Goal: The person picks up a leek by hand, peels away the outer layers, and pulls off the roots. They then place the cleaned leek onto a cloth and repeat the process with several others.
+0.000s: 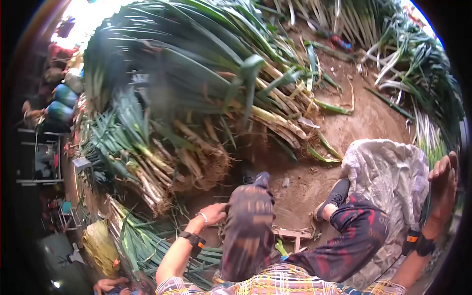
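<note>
My left hand [215,214], with a bracelet and a dark wristband, is beside my left knee [250,206]. Its fingers look loosely extended and hold nothing that shows; their tips are partly hidden by the knee. At the far right edge, my right hand [444,182] is raised with its fingers stretched upward and apart, holding nothing visible. Near it lies a crumpled whitish woven sack [388,162], partly under my right leg. Ahead of my left hand is a bundle of leeks [147,172] with its roots towards me. A larger heap of leeks [196,64] rises behind it.
More leeks [147,246] lie at lower left beside a yellow sack [101,246]. Other leek piles [418,69] line the upper right. Loose leaves and stalks litter the brown ground [378,115]. A small wooden stool [295,234] shows between my legs. Another person's arm [109,284] appears at bottom left.
</note>
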Available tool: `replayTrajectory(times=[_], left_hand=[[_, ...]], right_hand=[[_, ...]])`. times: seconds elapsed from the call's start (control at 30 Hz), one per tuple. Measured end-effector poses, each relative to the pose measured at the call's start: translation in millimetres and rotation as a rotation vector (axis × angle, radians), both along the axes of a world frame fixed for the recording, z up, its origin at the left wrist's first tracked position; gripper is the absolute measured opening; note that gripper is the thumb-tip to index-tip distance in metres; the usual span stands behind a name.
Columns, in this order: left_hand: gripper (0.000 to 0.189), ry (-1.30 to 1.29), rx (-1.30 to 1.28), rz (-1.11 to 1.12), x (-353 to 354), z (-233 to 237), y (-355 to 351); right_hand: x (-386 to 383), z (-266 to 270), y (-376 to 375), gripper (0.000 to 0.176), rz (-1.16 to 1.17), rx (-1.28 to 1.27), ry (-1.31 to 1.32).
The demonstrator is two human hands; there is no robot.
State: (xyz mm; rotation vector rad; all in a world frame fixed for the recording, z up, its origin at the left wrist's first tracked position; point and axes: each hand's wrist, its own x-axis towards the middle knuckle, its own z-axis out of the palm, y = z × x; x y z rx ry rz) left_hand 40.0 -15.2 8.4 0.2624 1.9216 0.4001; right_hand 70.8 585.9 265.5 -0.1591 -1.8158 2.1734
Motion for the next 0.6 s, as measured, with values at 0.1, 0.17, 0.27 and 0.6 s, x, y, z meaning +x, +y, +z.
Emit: replayTrajectory(times=[0.1,0.17,0.27,0.6], left_hand=[[0.045,0.262,0.041,0.182,19.8,44.7,-72.2],[0.043,0.422,0.046,0.367,23.1,86.5,-111.2],[0.040,0.587,-0.034,0.483,20.3,162.4,-152.5],[0.035,1.141,-0.095,-0.046,-71.9,386.2,-89.3]], right_hand=[[26.5,31.5,-50.2,0.029,0.131,-0.193,0.145],[36.2,35.6,-76.9,0.027,0.228,-0.328,0.186],[51.2,35.1,-121.4,0.027,0.233,-0.483,0.187],[57.6,11.8,-174.8,0.025,0.391,-0.711,0.224]])
